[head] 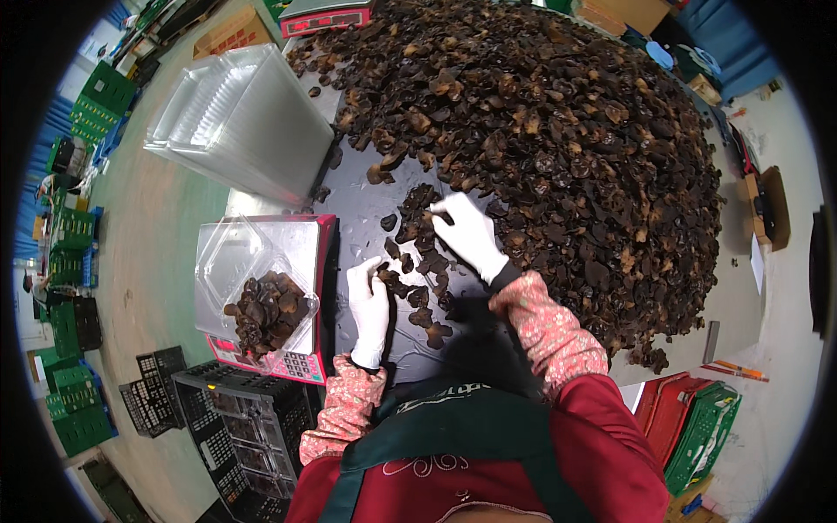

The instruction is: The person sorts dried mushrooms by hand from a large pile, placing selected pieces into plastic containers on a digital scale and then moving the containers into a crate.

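My right hand (pixel 465 234), in a white glove, bends its fingers at a small heap of dark wood ear mushrooms (pixel 418 209); whether it grips one is hidden. My left hand (pixel 368 307), also gloved, has its thumb and fingertips beside a mushroom piece (pixel 393 282), and its hold is unclear. Loose pieces lie between the hands on the dark tabletop (pixel 356 189). Left of them, an open clear plastic clamshell box (pixel 302 337) with mushrooms in it rests on a red digital scale (pixel 216 287). A large mushroom pile (pixel 575 157) covers the back and right of the table.
A tall stack of clear plastic boxes (pixel 261 124) stands behind the scale. A second red scale (pixel 327 19) is at the back left. Below left is a black crate (pixel 229 418) holding filled boxes. Red and green crates (pixel 686 425) stand at lower right.
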Tool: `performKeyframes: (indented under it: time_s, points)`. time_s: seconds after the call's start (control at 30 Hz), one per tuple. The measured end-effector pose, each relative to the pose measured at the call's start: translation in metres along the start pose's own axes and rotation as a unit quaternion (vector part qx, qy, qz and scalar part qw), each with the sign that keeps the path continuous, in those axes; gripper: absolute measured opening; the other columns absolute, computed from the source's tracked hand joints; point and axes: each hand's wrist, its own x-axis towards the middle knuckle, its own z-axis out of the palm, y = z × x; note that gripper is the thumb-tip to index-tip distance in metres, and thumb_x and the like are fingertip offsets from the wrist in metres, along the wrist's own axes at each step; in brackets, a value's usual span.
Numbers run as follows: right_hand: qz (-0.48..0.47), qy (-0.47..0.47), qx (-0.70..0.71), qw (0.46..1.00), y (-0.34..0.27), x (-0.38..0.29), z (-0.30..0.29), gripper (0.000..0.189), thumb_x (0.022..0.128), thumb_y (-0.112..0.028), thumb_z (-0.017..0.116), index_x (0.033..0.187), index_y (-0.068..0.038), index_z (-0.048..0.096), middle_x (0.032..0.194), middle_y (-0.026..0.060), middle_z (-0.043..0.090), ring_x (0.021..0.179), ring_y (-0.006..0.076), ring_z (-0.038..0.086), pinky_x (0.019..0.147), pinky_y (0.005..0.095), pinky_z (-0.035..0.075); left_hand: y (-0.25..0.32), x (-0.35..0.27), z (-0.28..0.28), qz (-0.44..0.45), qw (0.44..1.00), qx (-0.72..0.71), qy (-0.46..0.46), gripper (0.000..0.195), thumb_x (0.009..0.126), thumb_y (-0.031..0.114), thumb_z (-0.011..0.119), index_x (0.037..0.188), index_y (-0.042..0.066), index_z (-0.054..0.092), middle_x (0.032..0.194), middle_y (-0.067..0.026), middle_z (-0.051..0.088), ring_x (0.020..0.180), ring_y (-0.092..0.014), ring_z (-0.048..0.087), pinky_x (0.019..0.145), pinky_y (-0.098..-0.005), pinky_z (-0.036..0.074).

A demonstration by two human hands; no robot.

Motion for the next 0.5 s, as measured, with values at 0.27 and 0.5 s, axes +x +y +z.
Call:
performKeyframes:
  time_s: [0.27,0.5]
  points:
    - [-0.216,-0.084,-0.18,0.956,-0.017,0.035,0.039,0.069,0.072,-0.045,0.08,0.133,-0.022,0.06,0.129,0.0109,0.054,0.095,0.0323,0.06,0.077,0.0446,0.054,0.016,0.014,0.012,0.005,0.948,0.292,-0.124,0.061,0.088,0.027,0.071,0.143,0.013,0.047,0.131,-0.0188,0.049,0.119,-0.037,0.056,0.096,-0.0421,0.05]
    - [-0.016,-0.016,0.022,1.0,-0.021,0.006,0.017,0.028,0.081,-0.024,0.072,0.105,-0.011,0.068,0.103,0.0083,0.062,0.093,0.0262,0.065,0.079,0.0365,0.055,0.005,0.017,0.009,0.02,0.989,0.147,-0.03,0.025,0.092,0.015,0.064,0.115,0.008,0.058,0.112,-0.0136,0.061,0.098,-0.033,0.066,0.085,-0.039,0.053]
